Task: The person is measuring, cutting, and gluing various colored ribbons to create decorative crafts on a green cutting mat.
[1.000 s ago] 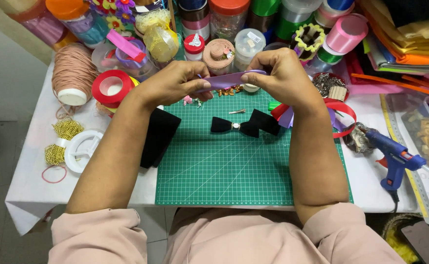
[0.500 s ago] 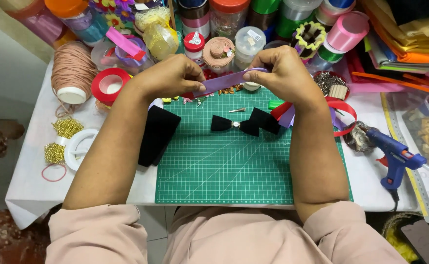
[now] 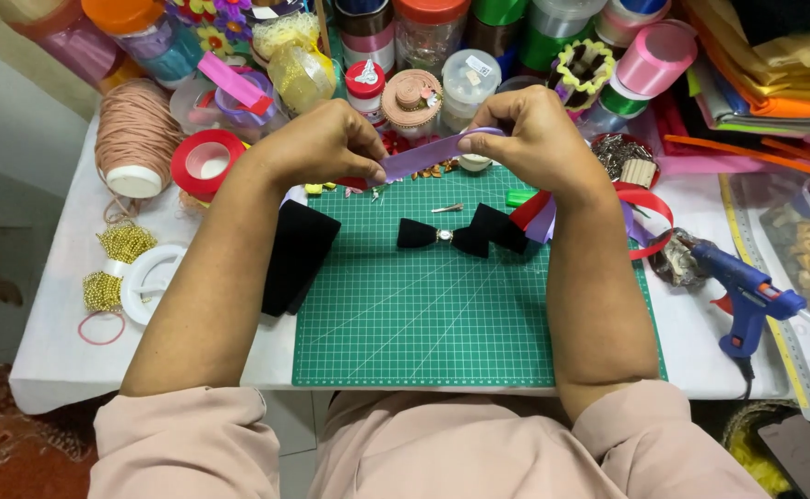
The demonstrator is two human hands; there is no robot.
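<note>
A white-covered table (image 3: pixel 63 370) fills the frame, with a green gridded cutting mat (image 3: pixel 423 314) at its centre and patterned dark floor at the lower left. Along the top edge stand clear plastic jars with orange and red lids (image 3: pixel 428 28), holding small craft bits too fine to tell, beside rolls of green and pink ribbon (image 3: pixel 654 55). A spool of beige cord (image 3: pixel 132 139) sits at the upper left, a blue glue gun (image 3: pixel 747 296) at the right. Above the mat's upper edge, the left hand (image 3: pixel 317 143) and right hand (image 3: pixel 534 139) each pinch one end of a flat lilac satin ribbon strip (image 3: pixel 428 152), stretched between them. Below it on the mat lies a black velvet bow (image 3: pixel 456 236).
</note>
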